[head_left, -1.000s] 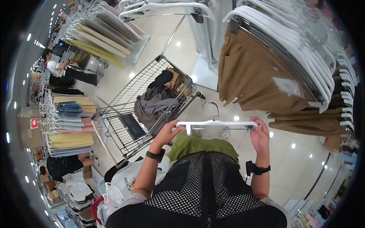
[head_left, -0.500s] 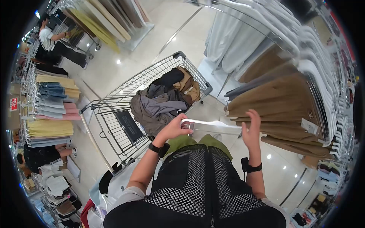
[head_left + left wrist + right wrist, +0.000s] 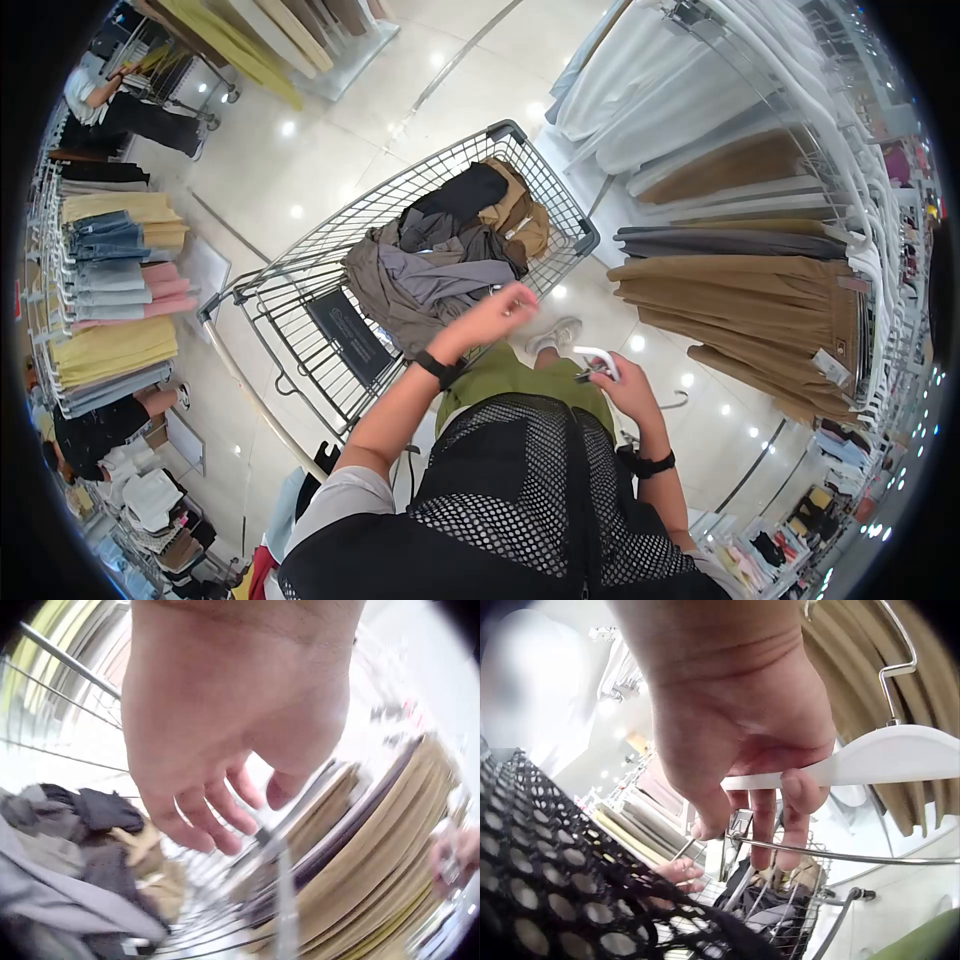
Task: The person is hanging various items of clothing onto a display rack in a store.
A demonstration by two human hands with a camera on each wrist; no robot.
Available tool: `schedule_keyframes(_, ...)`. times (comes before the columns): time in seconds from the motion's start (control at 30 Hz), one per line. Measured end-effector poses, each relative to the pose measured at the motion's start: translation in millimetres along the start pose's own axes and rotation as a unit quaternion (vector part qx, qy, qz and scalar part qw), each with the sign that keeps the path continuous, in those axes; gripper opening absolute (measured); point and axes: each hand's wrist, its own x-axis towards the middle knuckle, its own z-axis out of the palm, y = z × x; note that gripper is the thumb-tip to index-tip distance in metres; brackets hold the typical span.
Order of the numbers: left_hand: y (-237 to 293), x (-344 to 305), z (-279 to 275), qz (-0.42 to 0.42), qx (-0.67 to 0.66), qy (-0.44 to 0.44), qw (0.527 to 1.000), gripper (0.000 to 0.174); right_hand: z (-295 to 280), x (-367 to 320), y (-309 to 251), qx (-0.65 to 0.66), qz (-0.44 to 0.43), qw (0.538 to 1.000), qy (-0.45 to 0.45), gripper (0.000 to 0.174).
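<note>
My right hand [image 3: 622, 388] grips one end of a white clothes hanger [image 3: 900, 756], close in front of my body. The hanger has a bent metal hook [image 3: 889, 682] and a thin metal bar [image 3: 855, 858] with a clip [image 3: 739, 827] beside my fingertips. My left hand [image 3: 495, 317] is off the hanger, over the near side of the shopping cart [image 3: 262, 283], and holds nothing. In the left wrist view its fingers [image 3: 225, 808] hang loosely bent. A heap of grey, black and brown clothes [image 3: 430, 270] fills the cart's far end.
At the right, a rack holds brown skirts or trousers [image 3: 740, 300] and pale garments [image 3: 670, 90] on white hangers. Another rack with yellow and pink clothes [image 3: 115, 340] stands at the left. A person [image 3: 130, 110] is at the far left. My shoe [image 3: 560, 336] shows on the tiled floor.
The left hand has let go of the hanger's left end and moved up toward the cart. The right hand has lowered toward my body with the hanger. The view has turned toward the cart.
</note>
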Motion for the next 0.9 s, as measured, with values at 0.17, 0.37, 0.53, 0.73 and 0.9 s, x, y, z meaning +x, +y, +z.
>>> schedule_keyframes(0.17,-139,21,-54,-0.113,0.365,0.14,0.913,0.044,-12,-27,4,-0.109,0.053,0.989,0.082,0.033)
schedule_keyframes(0.37,-170,22,-71,-0.271,0.361,0.029,0.892,0.041,-3,-47,17,-0.097,0.048,0.989,0.096,0.026)
schedule_keyframes(0.53,-82,19,-88,-0.042,0.149,0.08,0.985,0.03,-1,-45,21,0.028,0.062,0.993,0.098,0.033)
schedule_keyframes(0.73,213,-43,36,0.162,0.137,-0.135,0.968,0.02,-6,-23,-29,0.03,-0.156,0.985,0.073,0.037)
schedule_keyframes(0.9,264,-77,152,0.267,0.118,-0.255,0.922,0.018,-8,-19,-53,0.068,-0.315,0.94,-0.111,0.055)
